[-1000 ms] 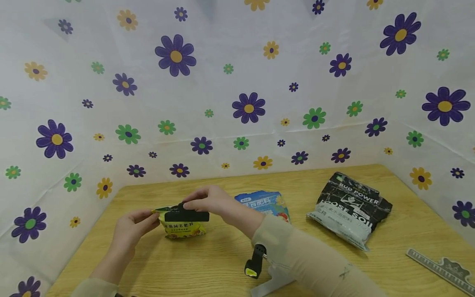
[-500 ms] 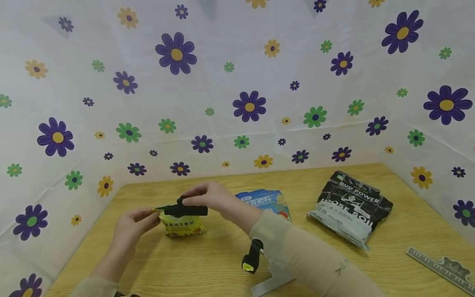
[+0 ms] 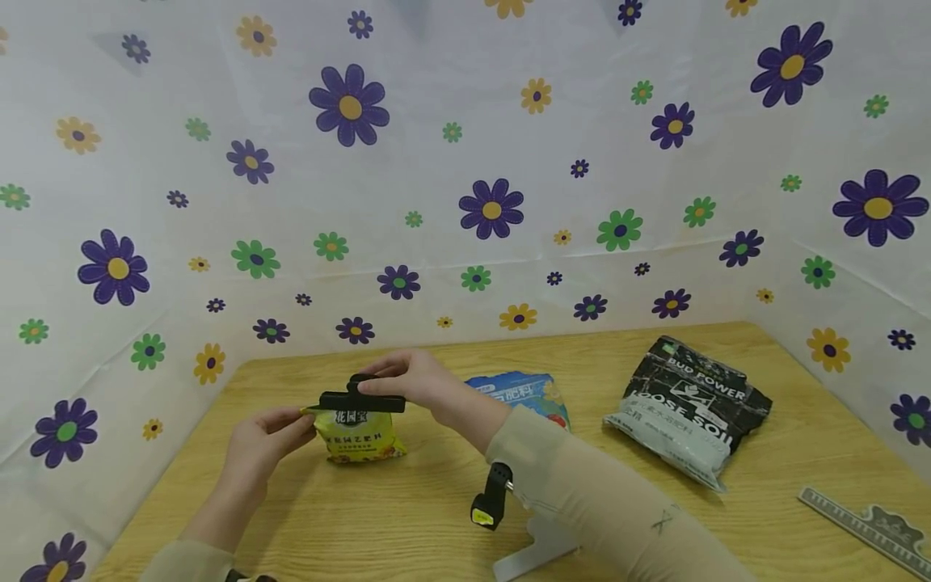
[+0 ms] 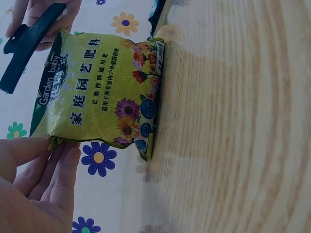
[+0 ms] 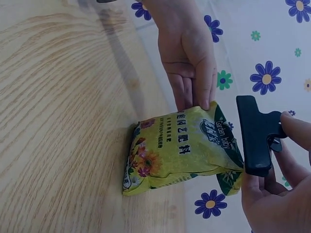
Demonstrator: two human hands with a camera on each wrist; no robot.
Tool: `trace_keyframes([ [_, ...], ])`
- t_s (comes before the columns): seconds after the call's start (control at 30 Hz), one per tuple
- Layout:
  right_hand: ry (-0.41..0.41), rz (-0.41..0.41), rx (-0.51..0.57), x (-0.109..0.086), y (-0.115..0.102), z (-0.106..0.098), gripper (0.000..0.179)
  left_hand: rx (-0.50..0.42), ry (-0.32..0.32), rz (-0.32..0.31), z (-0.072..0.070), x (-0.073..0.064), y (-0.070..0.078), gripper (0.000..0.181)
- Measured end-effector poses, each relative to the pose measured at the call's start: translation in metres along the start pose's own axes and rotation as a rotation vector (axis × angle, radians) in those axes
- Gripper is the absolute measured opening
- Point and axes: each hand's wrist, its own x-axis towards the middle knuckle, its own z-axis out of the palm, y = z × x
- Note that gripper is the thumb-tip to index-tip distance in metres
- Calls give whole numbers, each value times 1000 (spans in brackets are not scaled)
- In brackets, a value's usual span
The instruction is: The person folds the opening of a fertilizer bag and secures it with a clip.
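My left hand (image 3: 250, 453) pinches the upper left corner of a small yellow and green fertilizer bag (image 3: 360, 443), which stands on the table. The left wrist view shows that corner between thumb and fingers, below the bag's printed front (image 4: 97, 87). My right hand (image 3: 418, 380) grips a wide black bag clip (image 3: 364, 402) by its handles. Held level, the clip is at the bag's top edge in the head view. In the right wrist view, the black clip (image 5: 255, 136) appears just beyond the bag's green top, with a gap along much of it.
Behind my right forearm lies a blue bag (image 3: 516, 388), partly hidden. A black and silver soil bag (image 3: 687, 412) lies farther right. A grey ruler-like strip (image 3: 865, 525) rests near the right table edge. A pale flat piece (image 3: 534, 554) shows partly under my forearm.
The clip in my right hand has risen slightly and tilted, uncovering more of the yellow bag's printed front. My left hand keeps its pinch on the corner.
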Motion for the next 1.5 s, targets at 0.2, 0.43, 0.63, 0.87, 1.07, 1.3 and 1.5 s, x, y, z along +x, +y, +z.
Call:
trace_keyframes([
  [0.2,19,8,-4,3,-1,1,27,-5,0,4,0,0,0,39],
  [0.43,27,11,36,5,0,0,29,-9,6,3,1,-1,0,37],
  [0.63,35,-14,15,9,2,1,28,-9,7,8,1,-2,1,35],
  [0.87,63,-16,26,14,7,1,28,-7,7,5,1,-2,1,34],
  [1.07,77,-17,52,17,12,1,26,1,11,1,1,-1,0,37],
  [1.3,73,-61,-5,20,15,3,23,-3,9,-1,1,0,-1,37],
  [1.5,83,-111,-8,23,16,6,22,-10,13,1,1,0,-1,36],
])
